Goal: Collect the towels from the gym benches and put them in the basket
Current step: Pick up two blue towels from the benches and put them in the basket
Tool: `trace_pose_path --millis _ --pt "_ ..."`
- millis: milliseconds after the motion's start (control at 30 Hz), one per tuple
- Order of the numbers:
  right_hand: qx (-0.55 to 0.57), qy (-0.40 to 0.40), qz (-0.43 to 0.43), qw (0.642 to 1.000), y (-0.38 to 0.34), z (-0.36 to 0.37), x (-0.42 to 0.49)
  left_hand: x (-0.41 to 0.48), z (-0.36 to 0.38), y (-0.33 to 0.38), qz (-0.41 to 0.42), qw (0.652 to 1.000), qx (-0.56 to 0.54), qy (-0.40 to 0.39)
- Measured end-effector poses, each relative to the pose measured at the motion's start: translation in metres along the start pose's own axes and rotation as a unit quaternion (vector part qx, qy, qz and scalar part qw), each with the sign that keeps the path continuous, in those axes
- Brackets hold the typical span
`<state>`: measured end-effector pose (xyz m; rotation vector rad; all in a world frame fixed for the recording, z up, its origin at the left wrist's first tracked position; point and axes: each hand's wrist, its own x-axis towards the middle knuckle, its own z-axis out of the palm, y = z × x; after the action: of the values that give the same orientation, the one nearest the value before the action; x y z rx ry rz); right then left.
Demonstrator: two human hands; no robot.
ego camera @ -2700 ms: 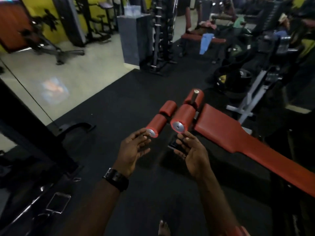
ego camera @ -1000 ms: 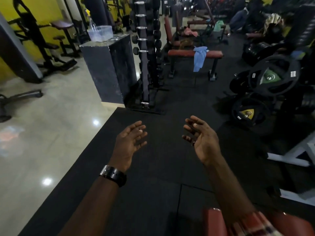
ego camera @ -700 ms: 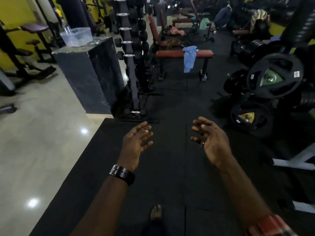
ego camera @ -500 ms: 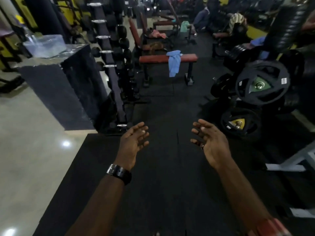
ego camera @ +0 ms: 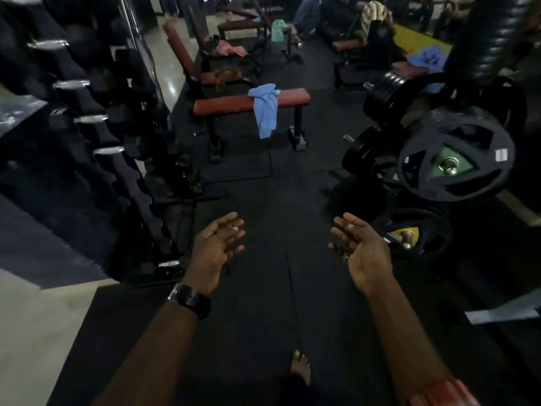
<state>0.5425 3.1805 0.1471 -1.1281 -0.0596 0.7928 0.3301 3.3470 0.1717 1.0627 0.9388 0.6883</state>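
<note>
Blue towel [ego camera: 265, 111] drapes bench [ego camera: 222, 106]; plate label [ego camera: 501, 155] unreadable.

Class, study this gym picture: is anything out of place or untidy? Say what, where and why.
Yes. A blue towel is slung crumpled over the red flat bench ahead, one end hanging off its near side. Farther back, a pink towel lies bunched up too. Both are left-behind cloths, not gym gear.

L hand [ego camera: 218, 244] + R hand [ego camera: 361, 253] out front, fingers relaxed, holding nothing
</note>
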Motion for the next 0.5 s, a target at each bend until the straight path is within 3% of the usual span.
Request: trace_pose_path --millis 233,500 --pt "-0.008 -0.028 -0.018 0.999 -0.062 0.073 0.180 0.161 0.062 0.061 0.015 1.000 -0.006 0.018" --pt "-0.050 -0.044 -0.040 0.997 -0.093 0.131 0.364 0.362 0.129 0.081 0.008 1.000 -0.024 0.000"
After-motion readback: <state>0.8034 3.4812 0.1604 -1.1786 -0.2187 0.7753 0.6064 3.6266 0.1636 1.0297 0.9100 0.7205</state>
